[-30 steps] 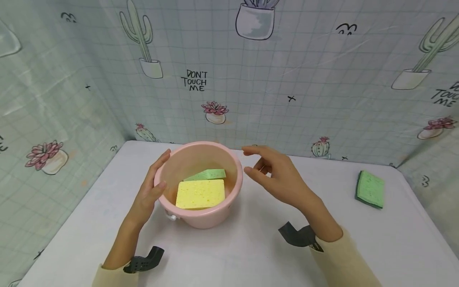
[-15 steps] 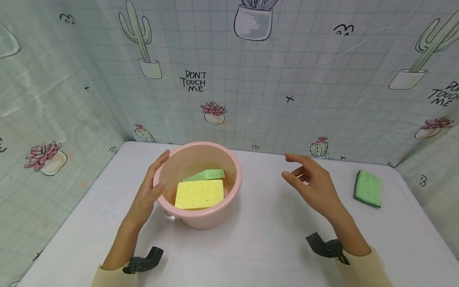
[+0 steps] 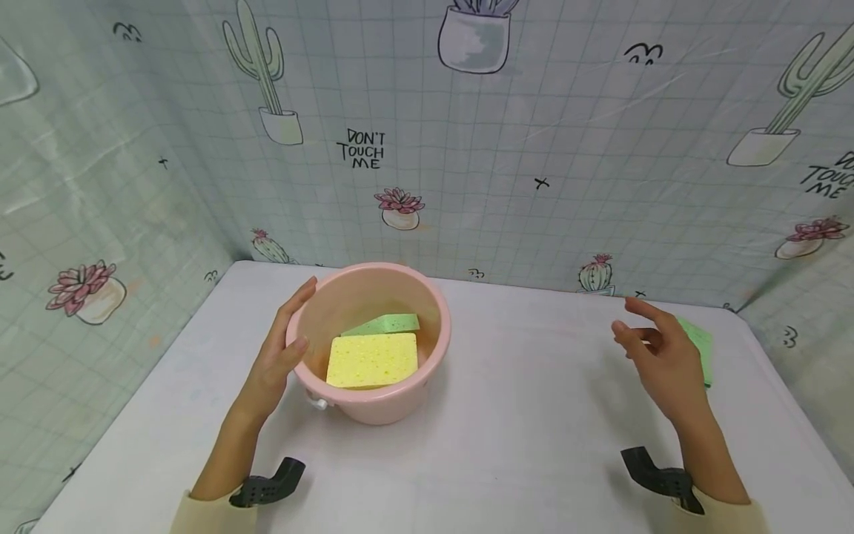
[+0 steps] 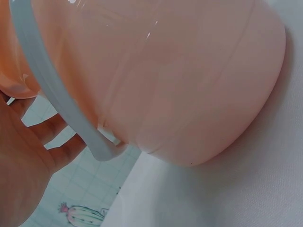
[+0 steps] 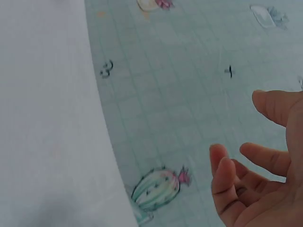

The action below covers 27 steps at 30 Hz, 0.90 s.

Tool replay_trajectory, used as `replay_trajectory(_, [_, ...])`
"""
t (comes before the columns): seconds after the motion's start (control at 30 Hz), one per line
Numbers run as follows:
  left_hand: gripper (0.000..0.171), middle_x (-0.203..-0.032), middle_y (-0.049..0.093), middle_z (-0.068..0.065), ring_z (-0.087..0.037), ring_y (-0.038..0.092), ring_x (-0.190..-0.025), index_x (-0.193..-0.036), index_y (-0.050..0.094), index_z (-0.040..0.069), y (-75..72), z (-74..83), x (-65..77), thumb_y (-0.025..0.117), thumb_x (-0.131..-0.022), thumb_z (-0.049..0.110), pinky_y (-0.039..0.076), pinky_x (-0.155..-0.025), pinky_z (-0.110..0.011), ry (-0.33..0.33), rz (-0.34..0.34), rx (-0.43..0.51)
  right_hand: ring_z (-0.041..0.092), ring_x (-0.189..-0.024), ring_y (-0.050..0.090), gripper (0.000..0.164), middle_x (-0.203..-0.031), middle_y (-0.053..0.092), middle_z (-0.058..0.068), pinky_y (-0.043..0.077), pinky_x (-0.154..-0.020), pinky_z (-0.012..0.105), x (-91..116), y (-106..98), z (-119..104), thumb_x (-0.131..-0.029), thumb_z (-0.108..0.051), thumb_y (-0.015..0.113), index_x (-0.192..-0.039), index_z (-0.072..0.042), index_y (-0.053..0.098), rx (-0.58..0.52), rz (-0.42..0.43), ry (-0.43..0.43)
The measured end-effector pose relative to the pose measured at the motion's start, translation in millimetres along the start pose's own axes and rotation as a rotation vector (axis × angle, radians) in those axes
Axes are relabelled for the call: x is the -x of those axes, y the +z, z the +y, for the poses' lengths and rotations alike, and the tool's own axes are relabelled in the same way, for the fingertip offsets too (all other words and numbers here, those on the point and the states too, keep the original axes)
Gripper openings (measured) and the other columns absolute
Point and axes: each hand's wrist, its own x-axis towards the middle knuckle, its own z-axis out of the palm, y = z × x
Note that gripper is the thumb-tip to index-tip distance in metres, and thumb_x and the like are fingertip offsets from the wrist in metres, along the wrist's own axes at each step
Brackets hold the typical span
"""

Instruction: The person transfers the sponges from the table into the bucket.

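Note:
A pink bucket [image 3: 437, 348] stands on the white table at left of centre. My left hand [image 3: 273, 356] holds its left side, with the thumb at the rim and the fingers along the outside. In the left wrist view, a pale handle [image 4: 52, 90] crosses in front of those fingers. Inside the bucket lie a yellow sponge [image 3: 371, 360] and, behind it, a partly covered green sponge [image 3: 394, 322]. At the right, my right hand [image 3: 667, 363] is above the table with loosely bent fingers and nothing in them. It partly hides another green sponge [image 3: 699, 345].
The white table [image 3: 507, 445] ends at the back against a curtain [image 3: 467, 163] printed with cacti, which also runs along both sides. Each wrist wears a black camera mount [image 3: 660, 475].
My right hand has moved away from the bucket toward the right and now overlaps the far green sponge in the head view. The left hand and the bucket have stayed in place.

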Motion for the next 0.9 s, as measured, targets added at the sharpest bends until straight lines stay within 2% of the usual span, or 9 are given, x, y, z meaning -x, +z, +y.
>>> replay_trajectory(0.17, [0.063, -0.155, 0.021, 0.012, -0.018, 0.021, -0.141, -0.150, 0.028, 0.025, 0.9, 1.4, 0.1, 0.042, -0.090, 0.016, 0.022, -0.105, -0.063, -0.011, 0.021, 0.000, -0.012, -0.083, 0.051, 0.065, -0.141, 0.040, 0.017, 0.041, -0.066, 0.009, 0.2, -7.8, 17.0, -0.096, -0.039, 0.054, -0.150, -0.012, 0.031, 0.042, 0.002, 0.091])
replay_trajectory(0.27, [0.063, -0.156, 0.021, 0.012, -0.018, 0.021, -0.141, -0.151, 0.028, 0.025, 1.8, 1.3, -0.2, 0.042, -0.090, 0.016, 0.023, -0.105, -0.063, -0.018, 0.017, 0.002, -0.016, -0.083, 0.049, 0.068, -0.142, 0.038, 0.018, 0.041, -0.067, 0.007, -1.2, -9.7, 28.9, -0.096, -0.039, 0.054, -0.152, -0.012, 0.026, 0.035, 0.037, 0.128])
replay_trajectory(0.37, [0.063, -0.156, 0.020, 0.011, -0.018, 0.020, -0.141, -0.151, 0.027, 0.025, 1.9, 1.3, -0.2, 0.042, -0.090, 0.017, 0.023, -0.105, -0.062, -0.015, 0.013, -0.003, -0.012, -0.085, 0.050, 0.070, -0.144, 0.035, 0.018, 0.041, -0.065, 0.006, -3.4, -12.0, 45.8, -0.095, -0.038, 0.056, -0.152, -0.014, 0.023, 0.029, 0.084, 0.163])
replay_trajectory(0.4, [0.063, -0.156, 0.021, 0.011, -0.018, 0.020, -0.142, -0.151, 0.028, 0.024, 1.6, 1.6, 0.1, 0.042, -0.090, 0.017, 0.022, -0.105, -0.062, -0.013, 0.015, -0.005, -0.012, -0.086, 0.049, 0.071, -0.144, 0.034, 0.017, 0.042, -0.062, 0.007, -4.2, -12.4, 52.1, -0.094, -0.040, 0.056, -0.153, -0.016, 0.024, 0.038, 0.105, 0.178])
replay_trajectory(0.47, [0.062, -0.156, 0.021, 0.011, -0.018, 0.020, -0.142, -0.151, 0.028, 0.024, 1.2, 1.7, -0.1, 0.042, -0.090, 0.017, 0.023, -0.106, -0.061, -0.010, 0.021, -0.006, -0.001, -0.091, 0.052, 0.071, -0.145, 0.032, 0.016, 0.042, -0.059, 0.011, -6.5, -13.7, 66.1, -0.093, -0.042, 0.057, -0.152, -0.018, 0.025, 0.040, 0.158, 0.220])
replay_trajectory(0.6, [0.062, -0.155, 0.022, 0.011, -0.018, 0.021, -0.141, -0.151, 0.028, 0.024, 0.2, 2.9, 0.6, 0.042, -0.091, 0.018, 0.024, -0.107, -0.057, -0.015, 0.026, -0.007, 0.000, -0.088, 0.047, 0.074, -0.146, 0.031, 0.013, 0.043, -0.052, 0.023, -8.5, -16.1, 84.8, -0.091, -0.049, 0.054, -0.152, -0.021, 0.024, 0.052, 0.262, 0.383])
replay_trajectory(0.7, [0.061, -0.156, 0.022, 0.009, -0.019, 0.020, -0.141, -0.151, 0.028, 0.023, 0.2, 3.7, 0.9, 0.042, -0.091, 0.017, 0.026, -0.108, -0.052, -0.010, 0.019, 0.002, -0.001, -0.087, 0.044, 0.075, -0.147, 0.028, 0.011, 0.042, -0.059, 0.024, -6.0, -17.7, 88.4, -0.091, -0.050, 0.053, -0.153, -0.020, 0.022, 0.016, 0.314, 0.512])
replay_trajectory(0.8, [0.061, -0.156, 0.021, 0.007, -0.020, 0.019, -0.142, -0.151, 0.027, 0.021, 0.6, 3.6, 0.4, 0.042, -0.092, 0.017, 0.027, -0.109, -0.047, 0.001, 0.011, 0.018, 0.015, -0.099, 0.046, 0.076, -0.148, 0.025, 0.015, 0.039, -0.076, 0.026, -2.5, -17.0, 91.4, -0.092, -0.048, 0.052, -0.152, -0.013, 0.021, -0.014, 0.347, 0.590])
replay_trajectory(0.9, [0.061, -0.156, 0.021, 0.007, -0.020, 0.020, -0.141, -0.151, 0.027, 0.021, 1.5, 3.2, -0.5, 0.042, -0.091, 0.017, 0.027, -0.108, -0.047, 0.002, 0.006, 0.013, 0.032, -0.117, 0.039, 0.077, -0.146, 0.025, 0.020, 0.036, -0.093, 0.035, 0.7, -14.4, 97.4, -0.092, -0.047, 0.052, -0.151, -0.008, 0.021, -0.013, 0.380, 0.618])
